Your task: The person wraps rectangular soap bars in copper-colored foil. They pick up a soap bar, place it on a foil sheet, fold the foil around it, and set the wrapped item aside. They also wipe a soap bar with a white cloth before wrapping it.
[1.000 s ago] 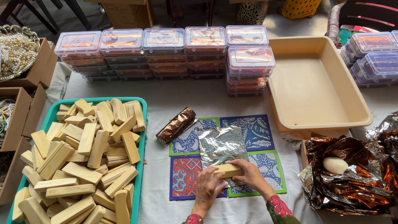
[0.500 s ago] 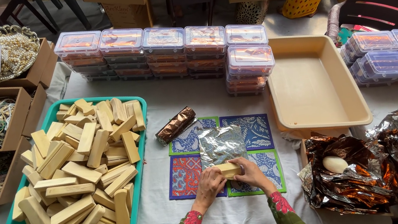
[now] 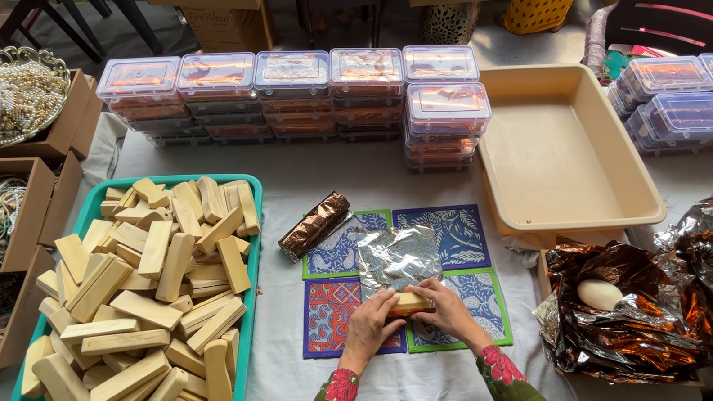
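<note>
White-clothed surface (image 3: 372, 180); green tray (image 3: 254, 240) heaped with wooden blocks at left, empty beige tub (image 3: 551, 158) at right. Foil sheet (image 3: 398, 254) spread over patterned mats. Left hand (image 3: 373, 320) and right hand (image 3: 447, 305) both closed on one wooden block (image 3: 411, 302) at foil's near edge.

bar (image 3: 409, 302): mostly covered by the left hand (image 3: 375, 321) and right hand (image 3: 443, 308), only its top strip shows
foil sheet (image 3: 397, 257): near edge hidden under the hands
foil pile (image 3: 677, 297): cut off at the right edge
forearms: cut off at the bottom edge
</note>
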